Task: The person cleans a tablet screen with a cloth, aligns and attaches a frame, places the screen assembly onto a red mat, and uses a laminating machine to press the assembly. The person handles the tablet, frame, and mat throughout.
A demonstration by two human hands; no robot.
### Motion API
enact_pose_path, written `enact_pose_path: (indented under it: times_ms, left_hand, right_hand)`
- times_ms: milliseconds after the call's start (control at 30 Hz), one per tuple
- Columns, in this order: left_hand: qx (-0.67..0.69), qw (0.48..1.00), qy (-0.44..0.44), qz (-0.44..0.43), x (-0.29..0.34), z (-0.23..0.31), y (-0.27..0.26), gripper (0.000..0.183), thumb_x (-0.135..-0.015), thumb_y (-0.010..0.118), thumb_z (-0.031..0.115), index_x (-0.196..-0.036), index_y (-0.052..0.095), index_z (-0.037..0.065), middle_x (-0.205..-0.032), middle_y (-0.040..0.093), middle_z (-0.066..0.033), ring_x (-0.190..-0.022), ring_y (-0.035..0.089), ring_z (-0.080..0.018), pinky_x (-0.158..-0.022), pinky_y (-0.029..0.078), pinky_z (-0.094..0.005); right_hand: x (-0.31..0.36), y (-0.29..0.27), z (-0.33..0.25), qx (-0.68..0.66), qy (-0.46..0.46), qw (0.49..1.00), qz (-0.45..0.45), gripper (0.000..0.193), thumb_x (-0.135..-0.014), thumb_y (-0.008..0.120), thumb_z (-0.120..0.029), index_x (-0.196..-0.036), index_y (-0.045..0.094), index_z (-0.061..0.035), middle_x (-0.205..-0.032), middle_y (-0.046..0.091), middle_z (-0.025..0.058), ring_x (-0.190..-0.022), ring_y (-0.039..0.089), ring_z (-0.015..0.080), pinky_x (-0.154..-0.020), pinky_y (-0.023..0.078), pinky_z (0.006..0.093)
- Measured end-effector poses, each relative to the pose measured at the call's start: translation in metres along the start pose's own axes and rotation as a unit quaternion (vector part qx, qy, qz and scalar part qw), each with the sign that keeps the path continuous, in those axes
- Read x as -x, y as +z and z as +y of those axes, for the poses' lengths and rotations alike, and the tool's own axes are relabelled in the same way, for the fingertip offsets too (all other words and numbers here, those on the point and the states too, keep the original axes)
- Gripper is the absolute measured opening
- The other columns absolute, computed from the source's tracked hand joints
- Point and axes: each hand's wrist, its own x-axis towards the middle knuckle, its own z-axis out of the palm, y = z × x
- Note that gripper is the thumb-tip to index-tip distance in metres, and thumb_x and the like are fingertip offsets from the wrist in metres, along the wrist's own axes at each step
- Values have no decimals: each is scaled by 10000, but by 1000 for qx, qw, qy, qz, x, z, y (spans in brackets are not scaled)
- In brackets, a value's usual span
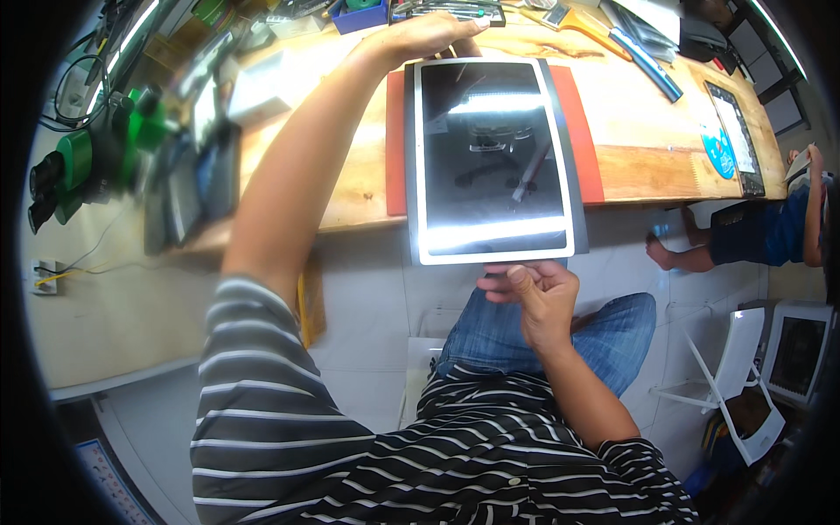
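Observation:
A tablet [494, 157] with a white border and a dark, glossy screen lies between my hands, with a dark grey backing [569, 166] showing along its sides. Its near end juts past the table's front edge. My left hand [430, 37] reaches over to the far end, fingers bent down at the rim and partly hidden. At the near end, my right hand [544, 297] is closed, thumb up, fingertips against the lower edge. What the fingers do underneath is hidden. An orange-red mat [577, 122] sits below the tablet and shows on both sides.
On the wooden table [647, 175] are a blue pen-like tool [646, 66], a phone-like panel [737, 140], a blue round piece [716, 144] and a blue bin [360, 16]. Green equipment [74, 175] stands left. Another person [770, 223] sits at right, by a white folding chair [744, 376].

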Motion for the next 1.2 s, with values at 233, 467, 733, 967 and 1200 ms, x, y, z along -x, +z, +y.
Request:
enact_pose_path:
  times_ms: [233, 467, 733, 967, 1200]
  left_hand:
    - [-17, 1000, 0, 11, 10, 11, 1, 701, -953, 434, 685, -1053, 765, 75, -943, 681, -92, -875, 587, -185, -806, 478, -321]
    - [-49, 998, 19, 25, 6, 3, -1, 706, -927, 463, 704, -1066, 769, 82, -930, 675, -88, -862, 576, -172, -785, 480, -305]
    - [-30, 999, 16, 27, 4, -3, -1, 699, -916, 486, 705, -1082, 764, 86, -864, 623, -28, -763, 503, -116, -684, 420, -254]
    - [-60, 997, 29, 37, 7, -3, -1, 639, -963, 465, 649, -1092, 762, 98, -911, 668, -41, -842, 579, -136, -750, 455, -279]
    - [9, 998, 48, 27, 18, -15, -9, 594, -1001, 464, 564, -1228, 676, 57, -1089, 700, -98, -1036, 632, -179, -926, 461, -315]
  right_hand:
    - [1, 3, -3, -10, -10, 1000, 11, 352, -966, 655, -244, -972, 641, 108, -933, 706, 251, -783, 737, 321, -634, 638, 356]
    - [0, 5, -3, -8, -10, 1000, 23, 344, -969, 651, -230, -968, 636, 114, -930, 704, 255, -779, 737, 323, -639, 638, 359]
    - [2, 3, -2, -21, -11, 1000, 6, 307, -976, 639, -202, -1006, 629, 104, -948, 702, 256, -797, 738, 325, -656, 637, 362]
    - [0, 3, -1, -83, -1, 996, -22, 295, -964, 638, -114, -1157, 563, 96, -1073, 680, 220, -969, 710, 328, -808, 620, 402]
    - [-8, 5, 6, -172, 7, 982, -74, 238, -957, 630, -64, -1165, 581, 40, -1065, 670, 133, -1007, 673, 219, -960, 555, 492]
